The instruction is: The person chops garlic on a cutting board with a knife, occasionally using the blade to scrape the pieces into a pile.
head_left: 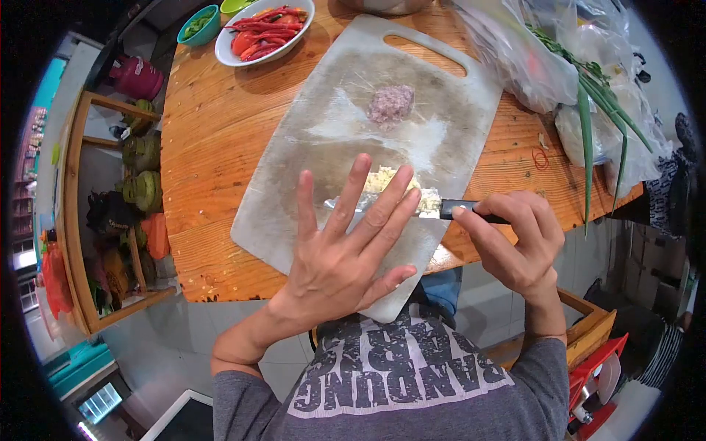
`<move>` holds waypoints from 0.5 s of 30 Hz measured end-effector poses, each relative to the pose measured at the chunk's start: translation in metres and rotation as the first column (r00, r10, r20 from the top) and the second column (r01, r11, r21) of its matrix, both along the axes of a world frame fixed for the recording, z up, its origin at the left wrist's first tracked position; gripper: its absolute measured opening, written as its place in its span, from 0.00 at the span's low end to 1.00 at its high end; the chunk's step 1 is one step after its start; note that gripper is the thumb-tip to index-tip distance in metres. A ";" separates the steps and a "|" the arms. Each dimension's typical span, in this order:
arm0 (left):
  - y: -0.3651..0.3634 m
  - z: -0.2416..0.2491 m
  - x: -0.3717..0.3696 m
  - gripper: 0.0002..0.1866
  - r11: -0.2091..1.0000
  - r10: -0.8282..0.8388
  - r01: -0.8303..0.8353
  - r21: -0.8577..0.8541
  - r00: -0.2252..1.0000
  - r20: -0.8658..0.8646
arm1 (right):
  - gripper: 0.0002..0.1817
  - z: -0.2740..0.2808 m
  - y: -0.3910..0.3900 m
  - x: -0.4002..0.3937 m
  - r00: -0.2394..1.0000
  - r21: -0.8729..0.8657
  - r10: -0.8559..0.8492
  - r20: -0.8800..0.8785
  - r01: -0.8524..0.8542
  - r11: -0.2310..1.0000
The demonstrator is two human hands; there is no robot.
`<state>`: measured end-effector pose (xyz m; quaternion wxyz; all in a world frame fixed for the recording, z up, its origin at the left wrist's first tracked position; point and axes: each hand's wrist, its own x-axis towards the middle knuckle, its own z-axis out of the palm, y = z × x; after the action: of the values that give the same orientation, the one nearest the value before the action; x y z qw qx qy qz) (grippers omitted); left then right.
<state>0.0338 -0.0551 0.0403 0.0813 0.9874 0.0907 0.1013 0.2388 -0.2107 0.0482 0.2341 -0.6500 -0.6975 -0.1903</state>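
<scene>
The knife (pixel 412 207) lies almost level across the near half of the grey cutting board (pixel 316 154), its long axis running from about 9 o'clock at the tip to 3 o'clock at the black handle. The right hand (pixel 515 242) is clamped on that handle just off the board's right edge, fingers curled round it and thumb along the top. The left hand (pixel 346 253) lies open and flat over the blade, fingers spread and pointing toward 1 o'clock, their pads pressing on the flat of the steel; so the blade sits under the fingers and at right angles to them, with the palm nearer the body at 6 o'clock. Under and just beyond the blade, at 12 o'clock from the left fingertips, is a small heap of pale minced garlic (pixel 384 178), touching the knife. Further along the same line, well apart, a mound of purplish minced shallot (pixel 391 103) rests near the board's handle slot. Off the board at 11 o'clock stands a white bowl of red chillies (pixel 265 31), and at 2 o'clock lie plastic bags (pixel 515 51) with green onion stalks (pixel 596 110), all on the wooden table (pixel 213 132).
</scene>
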 end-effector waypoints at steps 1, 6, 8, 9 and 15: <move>0.002 0.004 0.001 0.36 1.000 0.004 -0.004 -0.005 1.000 0.005 | 0.19 0.000 0.002 -0.001 1.000 0.016 0.028 0.012 -0.029 0.999; -0.004 0.005 0.004 0.36 0.998 -0.003 0.000 0.059 0.999 0.051 | 0.19 0.001 0.011 0.000 0.998 0.033 0.022 0.054 -0.024 0.999; -0.010 0.001 0.003 0.36 0.997 0.000 -0.004 0.074 0.998 0.060 | 0.19 0.002 0.013 -0.001 0.999 0.037 0.014 0.048 -0.016 0.999; -0.011 0.000 0.003 0.36 0.997 0.008 -0.012 0.075 0.998 0.059 | 0.19 0.003 0.013 -0.002 0.999 0.032 0.012 0.041 -0.013 0.999; -0.014 -0.005 0.003 0.39 0.994 0.021 -0.024 0.110 0.999 0.025 | 0.18 0.002 0.016 -0.003 0.997 0.028 0.044 0.069 -0.046 0.999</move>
<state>0.0363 -0.0690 0.0352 0.0266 0.9880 0.0951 0.1188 0.2360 -0.1948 0.0497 0.2239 -0.6237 -0.7167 -0.2172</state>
